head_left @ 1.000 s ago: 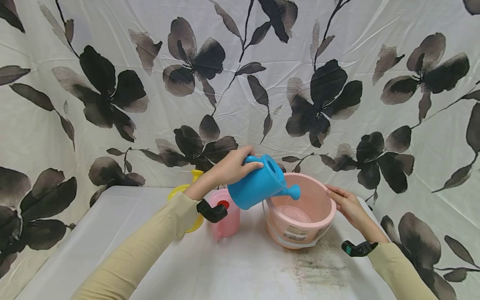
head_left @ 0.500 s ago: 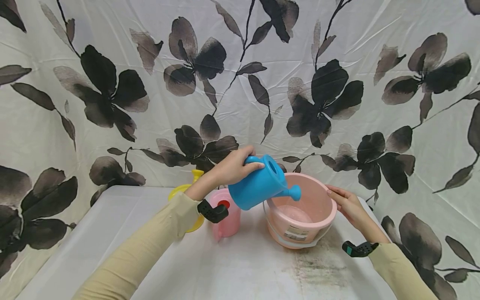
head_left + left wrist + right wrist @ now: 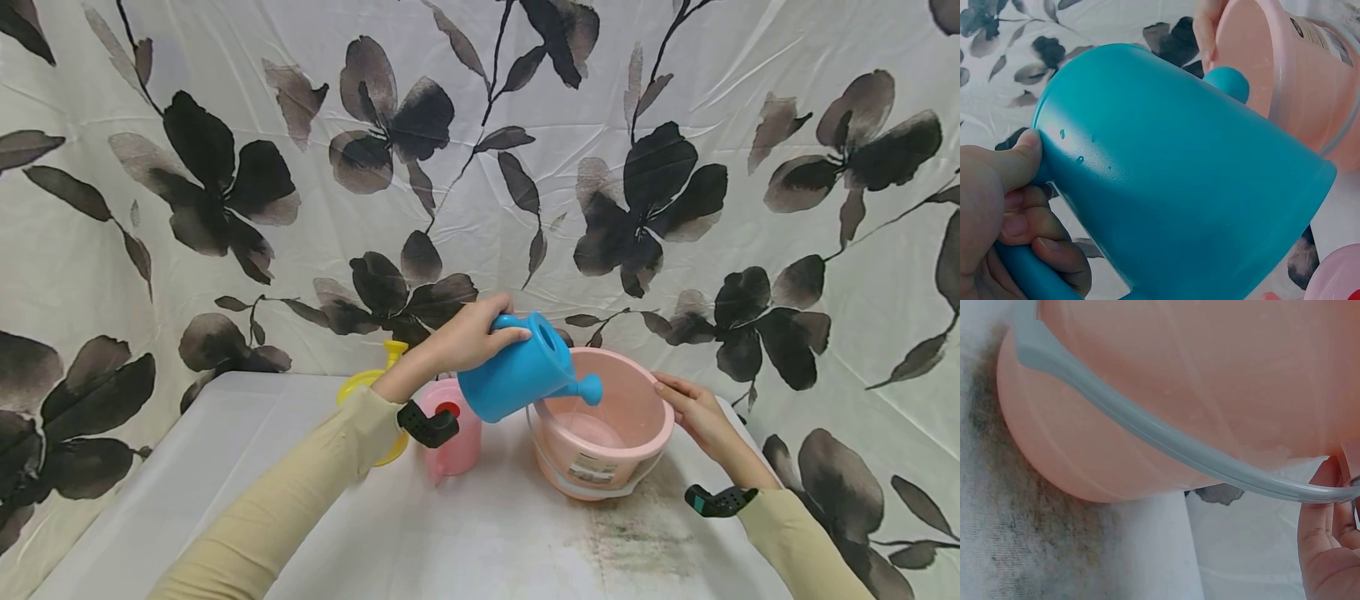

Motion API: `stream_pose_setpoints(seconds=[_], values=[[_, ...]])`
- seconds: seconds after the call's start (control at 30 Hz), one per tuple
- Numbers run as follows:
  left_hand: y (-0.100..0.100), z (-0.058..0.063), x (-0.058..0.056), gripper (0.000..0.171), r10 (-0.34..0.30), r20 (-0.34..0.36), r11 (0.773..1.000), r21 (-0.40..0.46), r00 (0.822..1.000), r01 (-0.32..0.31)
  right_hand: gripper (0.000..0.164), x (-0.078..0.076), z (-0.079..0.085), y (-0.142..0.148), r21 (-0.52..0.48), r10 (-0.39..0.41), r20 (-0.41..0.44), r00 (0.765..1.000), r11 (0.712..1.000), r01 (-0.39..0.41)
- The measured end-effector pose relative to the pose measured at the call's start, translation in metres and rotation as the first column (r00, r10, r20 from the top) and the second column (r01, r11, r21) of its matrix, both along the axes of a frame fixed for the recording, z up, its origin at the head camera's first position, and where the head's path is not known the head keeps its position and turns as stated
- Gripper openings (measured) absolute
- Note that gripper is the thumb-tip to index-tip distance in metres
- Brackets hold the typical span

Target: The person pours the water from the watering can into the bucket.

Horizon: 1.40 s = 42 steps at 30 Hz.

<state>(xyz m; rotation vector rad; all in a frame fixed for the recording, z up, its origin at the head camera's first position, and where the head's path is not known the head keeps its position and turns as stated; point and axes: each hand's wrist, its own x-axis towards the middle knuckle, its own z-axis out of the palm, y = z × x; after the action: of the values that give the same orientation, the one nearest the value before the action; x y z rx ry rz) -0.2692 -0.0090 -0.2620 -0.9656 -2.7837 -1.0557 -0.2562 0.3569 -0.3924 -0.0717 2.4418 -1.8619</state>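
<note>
My left hand grips the handle of a blue toy watering can, its thumb pressed to the top edge. The can is tipped to the right, and its spout hangs over the mouth of a pink bucket. A few drops show on the can's wall in the left wrist view. At the bucket's right rim, my right hand holds on with its fingertips. In the right wrist view the fingers lie by the bucket's grey handle. No stream of water shows from the spout.
Left of the bucket, a pink watering can with a red spot stands on the white table. Behind the left forearm is a yellow watering can, partly hidden. A dark stain marks the tabletop before the bucket. Floral cloth hangs behind.
</note>
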Motion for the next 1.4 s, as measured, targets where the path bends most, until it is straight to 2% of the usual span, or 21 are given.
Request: stream_pose_setpoints(seconds=[0.73, 1.4], values=[[0.0014, 0.0008, 0.0002, 0.025, 0.008, -0.01, 1.0, -0.009, 1.0, -0.008, 0.067, -0.0001, -0.0006, -0.0008, -0.021, 0.003, -0.003, 1.0, 1.0, -0.003], [0.0054, 0.001, -0.0014, 0.025, -0.015, -0.028, 1.0, 0.0, 0.999, 0.015, 0.067, 0.0007, -0.0009, -0.0007, -0.021, 0.0, -0.006, 1.0, 1.0, 0.0]])
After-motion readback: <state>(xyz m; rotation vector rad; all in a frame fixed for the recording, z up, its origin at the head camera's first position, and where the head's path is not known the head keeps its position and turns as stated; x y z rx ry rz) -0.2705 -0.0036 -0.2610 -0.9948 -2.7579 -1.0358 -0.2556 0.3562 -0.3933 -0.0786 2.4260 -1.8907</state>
